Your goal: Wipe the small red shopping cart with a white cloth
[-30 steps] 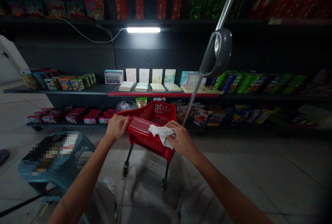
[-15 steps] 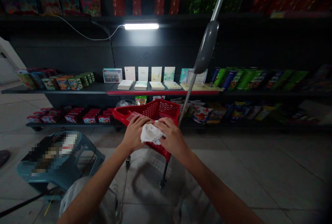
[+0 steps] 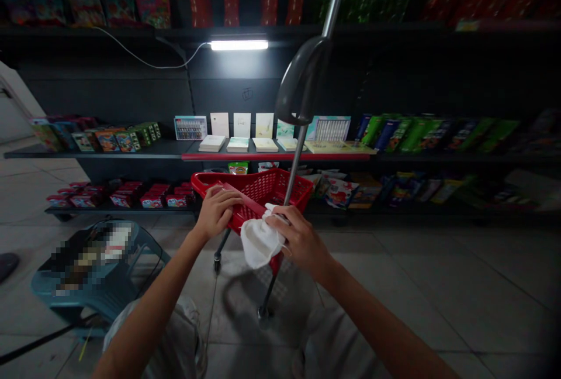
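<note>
A small red shopping cart (image 3: 256,187) with perforated plastic walls stands before me on thin legs with wheels. My left hand (image 3: 217,209) is closed over the near left part of its rim. My right hand (image 3: 298,237) grips a white cloth (image 3: 260,244) at the cart's near right rim, and part of the cloth hangs down in front. A metal pole (image 3: 296,159) rises from behind my right hand and bears a dark grey loop handle (image 3: 284,89). The pole's lower end is hidden by that hand and the cart.
Behind the cart is a dark shelf (image 3: 272,157) with books, boxes and green packets. A lit tube lamp (image 3: 239,45) hangs above it. Red boxes (image 3: 125,194) and snack bags (image 3: 339,192) line the lower shelf. At left stands a blue-grey stool (image 3: 144,244) with blurred items.
My left hand has left the cloth and moved left onto the cart rim. My right hand has shifted slightly right with the cloth. The cart and its pole have turned, the loop swinging left.
</note>
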`<action>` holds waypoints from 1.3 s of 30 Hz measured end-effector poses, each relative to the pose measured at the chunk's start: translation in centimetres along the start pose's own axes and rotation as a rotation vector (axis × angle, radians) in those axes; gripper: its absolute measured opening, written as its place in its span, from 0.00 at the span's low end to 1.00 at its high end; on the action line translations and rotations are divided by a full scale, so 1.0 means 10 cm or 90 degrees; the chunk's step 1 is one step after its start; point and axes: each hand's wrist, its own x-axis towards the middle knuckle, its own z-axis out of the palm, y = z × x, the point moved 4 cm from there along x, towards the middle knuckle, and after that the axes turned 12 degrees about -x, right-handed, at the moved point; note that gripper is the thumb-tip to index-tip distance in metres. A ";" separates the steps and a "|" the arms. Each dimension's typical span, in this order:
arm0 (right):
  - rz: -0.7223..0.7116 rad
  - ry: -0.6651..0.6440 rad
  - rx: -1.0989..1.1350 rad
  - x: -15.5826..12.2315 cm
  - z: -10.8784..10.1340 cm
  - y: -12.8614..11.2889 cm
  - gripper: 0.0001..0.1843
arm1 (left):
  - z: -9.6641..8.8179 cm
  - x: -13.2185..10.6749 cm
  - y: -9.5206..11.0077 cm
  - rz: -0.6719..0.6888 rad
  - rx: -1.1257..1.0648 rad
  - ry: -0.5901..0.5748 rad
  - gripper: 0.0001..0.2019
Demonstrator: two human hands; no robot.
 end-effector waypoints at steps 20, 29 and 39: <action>0.086 0.047 0.122 0.12 0.36 -0.12 0.22 | 0.11 -0.09 0.44 -0.044 0.041 -0.042 0.14; 0.080 0.024 0.190 0.22 0.59 0.00 0.21 | 0.12 0.00 -0.02 -0.084 0.099 0.069 0.24; 0.142 0.037 0.192 0.31 0.89 0.30 0.18 | 0.03 0.19 -0.48 -0.103 0.069 0.043 0.20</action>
